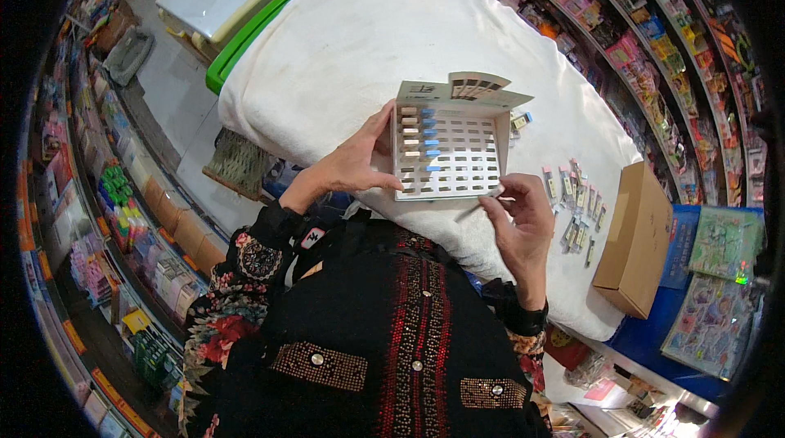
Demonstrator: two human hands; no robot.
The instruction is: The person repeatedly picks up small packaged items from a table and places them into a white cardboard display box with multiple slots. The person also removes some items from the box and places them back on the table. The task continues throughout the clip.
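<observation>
A white card display box (449,149) with a raised printed header stands tilted open in front of me, its inner tray punched with rows of slots. Two columns at its left hold slim cases with beige caps (409,131) and blue caps (432,131); most other slots show no case. My left hand (362,159) grips the box by its left side, thumb at the lower left corner. At the lower right corner, my right hand (518,211) pinches a slim grey case (471,211) between thumb and fingers.
Several loose slim cases with pink or grey caps (576,199) lie right of my right hand. More lie behind the box (520,121). A brown cardboard box (635,235) stands farther right on the white cloth (343,57). Stocked shelves (650,39) curve around both sides.
</observation>
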